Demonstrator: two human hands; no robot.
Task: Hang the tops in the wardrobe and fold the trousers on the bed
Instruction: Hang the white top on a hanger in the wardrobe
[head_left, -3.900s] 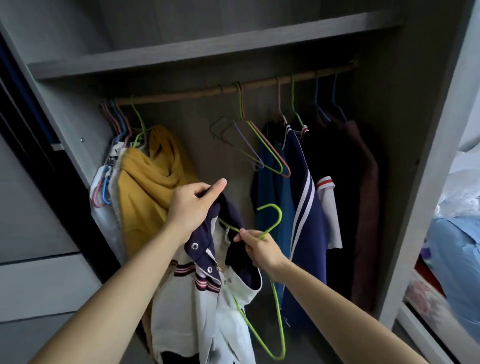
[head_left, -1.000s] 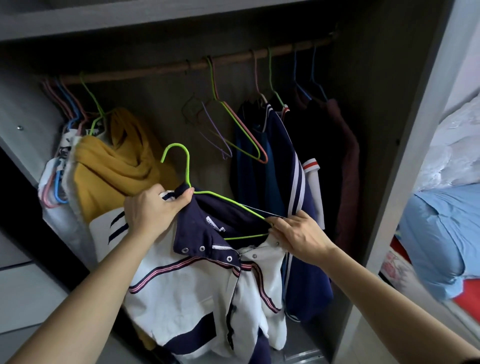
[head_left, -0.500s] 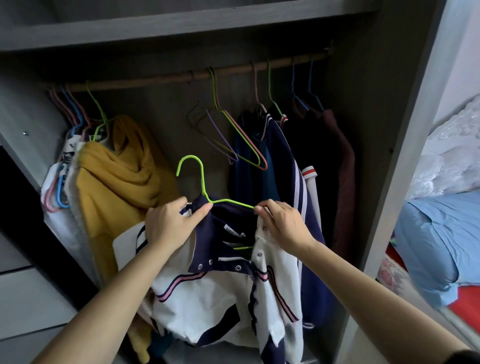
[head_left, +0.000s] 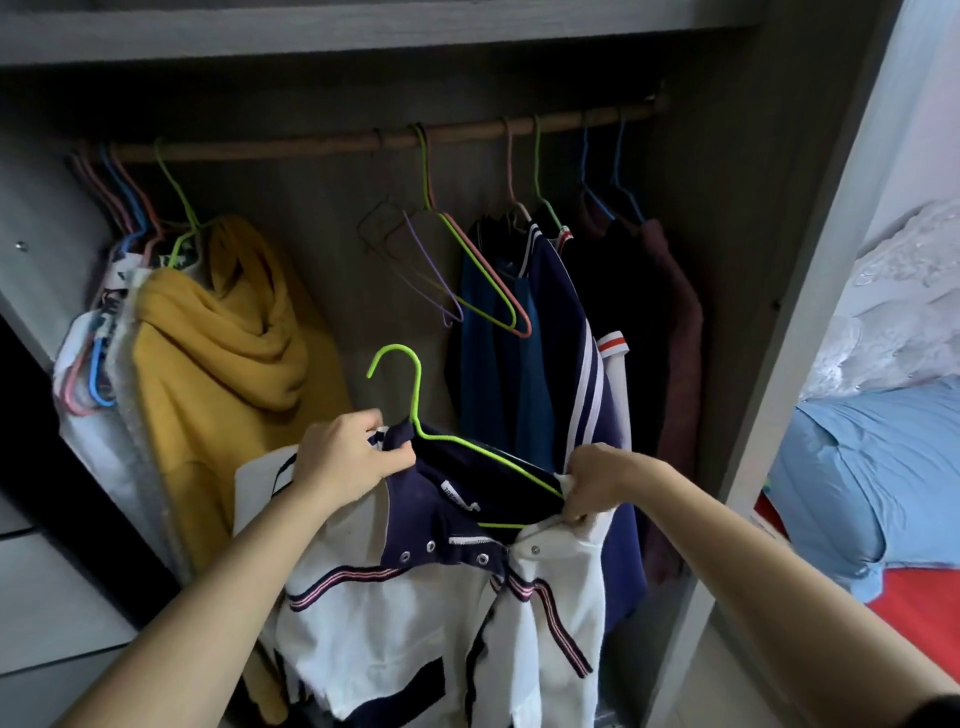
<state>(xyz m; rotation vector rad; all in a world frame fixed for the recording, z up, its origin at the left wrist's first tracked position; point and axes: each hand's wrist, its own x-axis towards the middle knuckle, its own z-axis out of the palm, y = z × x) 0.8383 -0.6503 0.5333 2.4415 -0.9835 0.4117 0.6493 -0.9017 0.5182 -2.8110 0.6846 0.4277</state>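
Below the wardrobe rail (head_left: 363, 143), the left hand (head_left: 343, 460) and right hand (head_left: 597, 480) each pinch the top (head_left: 415, 613) at its shoulders, over a green hanger (head_left: 415, 410).

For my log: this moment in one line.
left hand: grips top | right hand: pinches top | green hanger: inside collar, hook free | rail: top not hung yet

No legible text, even on neck label (head_left: 460, 498)
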